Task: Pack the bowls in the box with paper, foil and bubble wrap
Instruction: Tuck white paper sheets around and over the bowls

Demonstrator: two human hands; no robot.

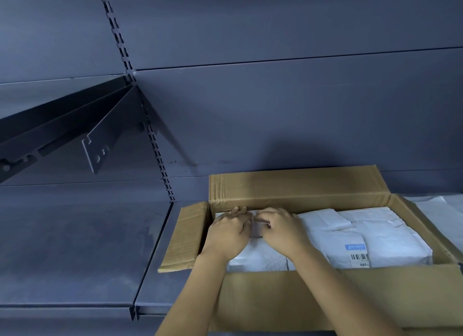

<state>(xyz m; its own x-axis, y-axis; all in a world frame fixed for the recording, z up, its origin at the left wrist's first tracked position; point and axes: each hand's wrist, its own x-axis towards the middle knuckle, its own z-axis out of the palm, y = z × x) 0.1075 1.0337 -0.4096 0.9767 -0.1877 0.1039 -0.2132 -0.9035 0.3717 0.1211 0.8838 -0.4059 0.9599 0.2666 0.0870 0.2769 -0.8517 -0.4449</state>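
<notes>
An open cardboard box (295, 187) stands on a dark metal shelf, its flaps folded outward. Several white wrapped packages (390, 233) fill it; one near the front carries a barcode label (358, 254). Both hands are inside the box at its back left corner. My left hand (229, 231) and my right hand (281, 229) lie side by side on the leftmost white package (260, 255), fingers curled and pinching its wrapping between them. What is inside the packages is hidden.
The dark shelf surface (82, 248) stretches to the left of the box. A tilted shelf bracket (97, 145) hangs from the slotted upright at upper left. White wrapping material (441, 208) lies on the shelf to the right of the box.
</notes>
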